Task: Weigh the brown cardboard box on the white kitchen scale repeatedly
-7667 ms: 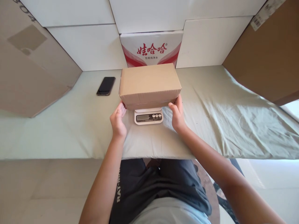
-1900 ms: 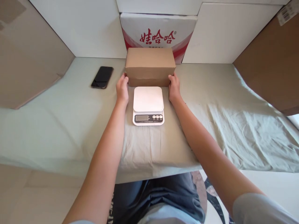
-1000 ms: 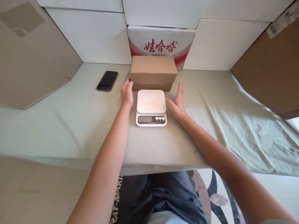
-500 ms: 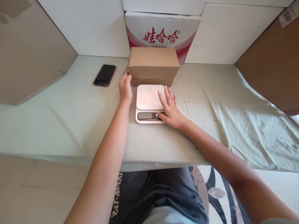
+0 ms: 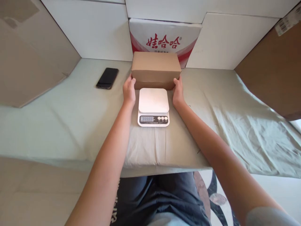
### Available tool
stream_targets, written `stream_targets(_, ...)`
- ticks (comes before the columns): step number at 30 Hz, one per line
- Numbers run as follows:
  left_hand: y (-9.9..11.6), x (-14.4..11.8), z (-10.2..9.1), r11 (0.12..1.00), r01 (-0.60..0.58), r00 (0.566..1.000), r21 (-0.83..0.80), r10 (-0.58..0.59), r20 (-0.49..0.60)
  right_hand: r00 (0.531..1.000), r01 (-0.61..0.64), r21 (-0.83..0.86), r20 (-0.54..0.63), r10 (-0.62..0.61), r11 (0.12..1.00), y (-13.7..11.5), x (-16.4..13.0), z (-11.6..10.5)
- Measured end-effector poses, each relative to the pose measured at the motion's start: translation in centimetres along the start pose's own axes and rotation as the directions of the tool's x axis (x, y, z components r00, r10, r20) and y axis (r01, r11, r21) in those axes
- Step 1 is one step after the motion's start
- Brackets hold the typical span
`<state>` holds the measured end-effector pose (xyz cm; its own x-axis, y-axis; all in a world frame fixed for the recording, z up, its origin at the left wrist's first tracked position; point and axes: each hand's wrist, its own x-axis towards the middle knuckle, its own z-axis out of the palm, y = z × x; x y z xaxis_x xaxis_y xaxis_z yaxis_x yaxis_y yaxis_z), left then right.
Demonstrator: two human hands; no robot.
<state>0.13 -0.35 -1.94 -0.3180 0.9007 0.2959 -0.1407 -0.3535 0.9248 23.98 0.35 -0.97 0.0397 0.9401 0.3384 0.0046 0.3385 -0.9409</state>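
Right, box: we have a closed brown cardboard box [image 5: 155, 69] sitting on the cloth at the far middle of the table, just beyond the scale, long side toward us.
Left hand: our left hand [image 5: 129, 89] is pressed on the box's left end, low down near the front corner; fingers fairly close together, thumb up against the front edge.
Right hand: our right hand [image 5: 178, 91] is on the box's right end, mirrored; fingers close together, thumb at the front corner.
Grip: we have the box pinched between both palms; whether it is lifted off the cloth we cannot tell.
Scale: white kitchen scale [image 5: 153, 106] lies between our two wrists, near side of the box, just beside it; platform bare, display lit with digits too small to read, three round buttons to the right of the display.
Phone: black phone [image 5: 107, 78] lies flat, screen dark, far left of the box, well apart from our left hand.
Table cover: pale green cloth [image 5: 58, 116] covers the table, wrinkled on the right side.
Backdrop: white carton with red lettering [image 5: 164, 37] stands right behind the box; white panels beside it; brown cardboard sheets lean at far left and far right.
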Motion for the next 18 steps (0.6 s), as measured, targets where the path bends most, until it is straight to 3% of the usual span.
stream_targets(3,0.2,-0.1,-0.1,1.0,-0.008,1.0,0.015,0.008,0.004,0.999,-0.007,0.032,-0.047,0.009,0.999,-0.4,-0.2,0.7)
stream_targets(18,0.7,-0.4,-0.3,1.0,-0.017,0.999,0.011,0.016,0.044,0.999,-0.044,-0.032,-0.033,0.043,0.999,-1.9,-1.3,0.7)
